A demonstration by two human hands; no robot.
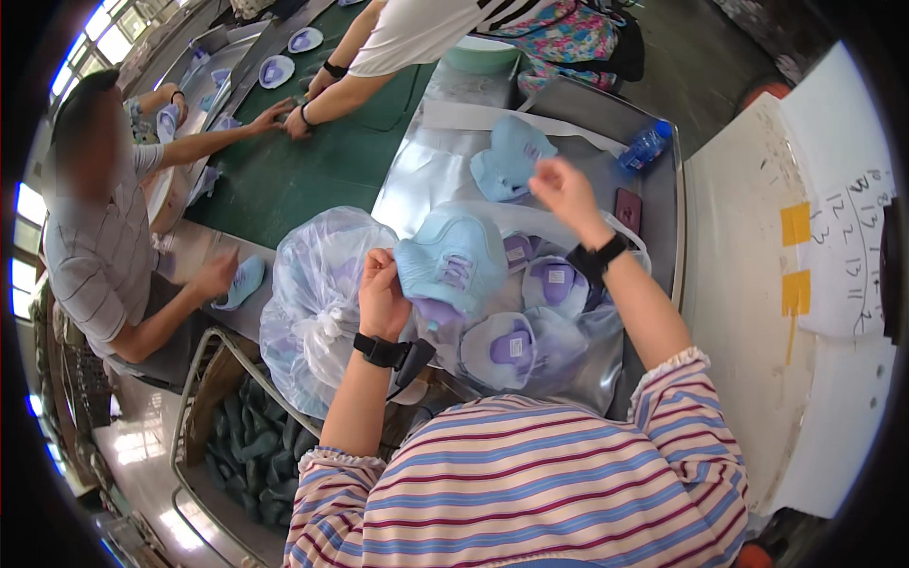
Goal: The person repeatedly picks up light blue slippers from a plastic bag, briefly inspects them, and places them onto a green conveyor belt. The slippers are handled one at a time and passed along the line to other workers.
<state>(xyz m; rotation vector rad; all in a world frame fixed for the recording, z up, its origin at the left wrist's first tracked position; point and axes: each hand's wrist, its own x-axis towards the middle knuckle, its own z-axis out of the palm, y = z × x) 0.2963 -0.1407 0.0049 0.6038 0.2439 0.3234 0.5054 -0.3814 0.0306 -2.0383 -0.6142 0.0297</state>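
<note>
My left hand [381,301] is closed on the edge of a light blue shoe upper [456,248] with purple laces and a purple lining at its lower end. It is held up over the metal table. Beyond it lies another light blue shoe upper [511,161]. My right hand [568,196] is raised at the near right side of that second upper, fingers curled together; whether they pinch anything small cannot be made out. Under and right of the held upper, several purple-lined uppers [557,284] lie in a clear plastic bag [559,352].
A full, knotted plastic bag [327,298] stands left of my left hand. A wire cart [204,379] holds dark foot-shaped pieces [248,445]. On the metal table [409,180] are a blue bottle [646,147] and a phone [628,210]. Two co-workers reach over a green belt [275,185].
</note>
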